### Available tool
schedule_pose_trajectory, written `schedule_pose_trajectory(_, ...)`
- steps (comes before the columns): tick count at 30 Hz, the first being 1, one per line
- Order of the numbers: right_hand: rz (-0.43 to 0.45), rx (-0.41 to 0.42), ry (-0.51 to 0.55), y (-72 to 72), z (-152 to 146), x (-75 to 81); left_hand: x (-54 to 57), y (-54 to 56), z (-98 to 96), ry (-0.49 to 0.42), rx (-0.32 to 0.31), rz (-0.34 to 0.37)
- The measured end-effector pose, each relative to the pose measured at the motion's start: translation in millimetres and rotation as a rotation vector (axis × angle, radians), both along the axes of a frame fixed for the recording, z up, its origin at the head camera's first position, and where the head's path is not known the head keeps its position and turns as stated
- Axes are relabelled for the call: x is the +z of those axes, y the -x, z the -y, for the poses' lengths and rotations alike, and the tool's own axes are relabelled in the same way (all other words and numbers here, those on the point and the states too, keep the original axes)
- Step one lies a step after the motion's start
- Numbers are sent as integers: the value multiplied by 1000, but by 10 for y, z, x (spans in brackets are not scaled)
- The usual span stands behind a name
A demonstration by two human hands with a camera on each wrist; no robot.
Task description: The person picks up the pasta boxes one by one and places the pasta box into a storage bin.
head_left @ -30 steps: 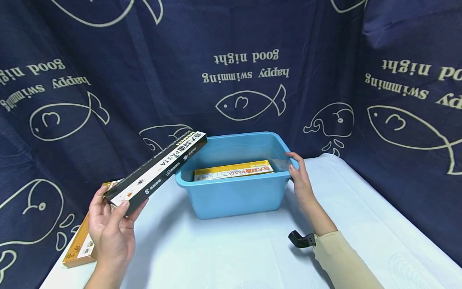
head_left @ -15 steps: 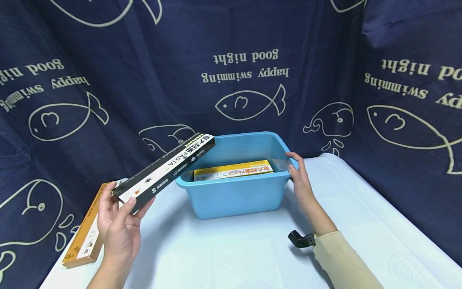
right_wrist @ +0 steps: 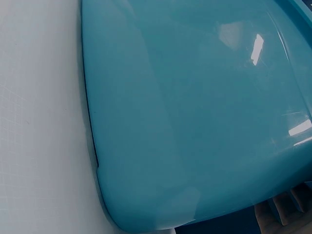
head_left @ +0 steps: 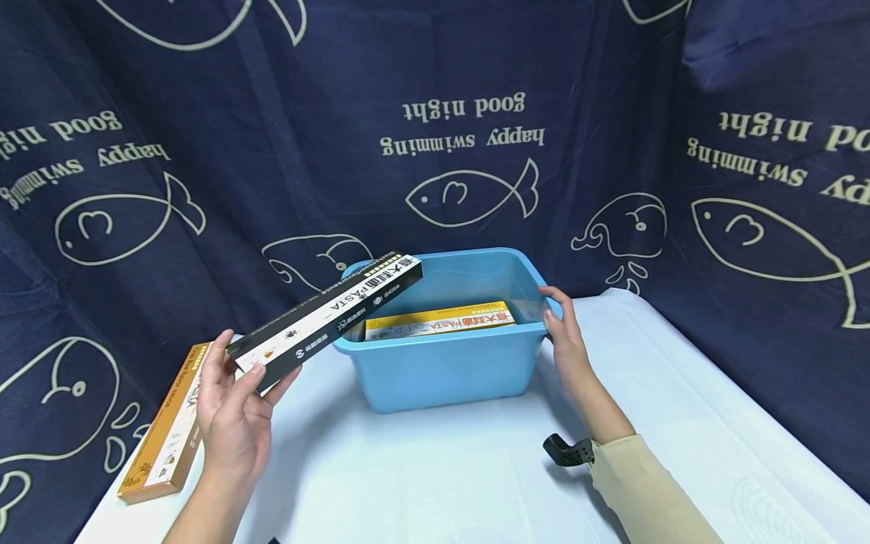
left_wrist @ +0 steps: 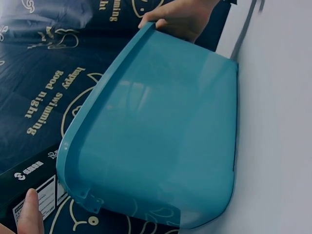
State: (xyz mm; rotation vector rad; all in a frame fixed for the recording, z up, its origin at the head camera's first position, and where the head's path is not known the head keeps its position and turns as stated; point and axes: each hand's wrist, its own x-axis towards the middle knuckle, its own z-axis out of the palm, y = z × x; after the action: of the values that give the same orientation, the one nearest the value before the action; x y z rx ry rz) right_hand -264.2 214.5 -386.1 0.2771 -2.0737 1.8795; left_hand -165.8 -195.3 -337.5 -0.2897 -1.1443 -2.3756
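Observation:
My left hand grips the near end of a long black-and-white pasta box, its thumb on the front side. The box slants up to the right, and its far end overlaps the left rim of a blue plastic bin. At the bin's right end, my right hand holds the rim, thumb outside the near corner. Inside the bin lies a yellow-and-white pasta box. The left wrist view shows the bin's side wall and the black box beside it; the right wrist view is mostly bin wall.
An orange-and-white pasta box lies on the white-covered table at the left, beyond my left hand. Dark blue curtains with fish drawings hang behind and on both sides. A black strap piece sticks out at my right wrist.
My left hand has moved to the right with the black pasta box, bringing its far end over the bin's left side. The right hand and the bin have stayed put.

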Motion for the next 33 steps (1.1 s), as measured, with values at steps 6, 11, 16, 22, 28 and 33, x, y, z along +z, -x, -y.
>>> schedule_pose_trajectory(6, -20, 8, 3, 1, -8, -8, 26, 38, 5, 30, 8, 44)
schedule_pose_trajectory(11, -42, 18, 7, -7, -9, -7, 39, 87, -2, 32, 10, 52)
schedule_pose_trajectory(16, -28, 13, 0, -14, -4, 4, 74, 134, 4, 73, 3, 79)
schedule_pose_trajectory(22, -38, 15, -4, -7, 2, 0, 101, 187, 14, 151, -26, 89)
schedule_pose_trajectory(28, -60, 16, -3, -11, 0, -6, 108, 244, 20, 200, -59, 83)
schedule_pose_trajectory(33, -67, 14, -3, -3, -1, -17, 131, 297, 22, 207, -96, 73)
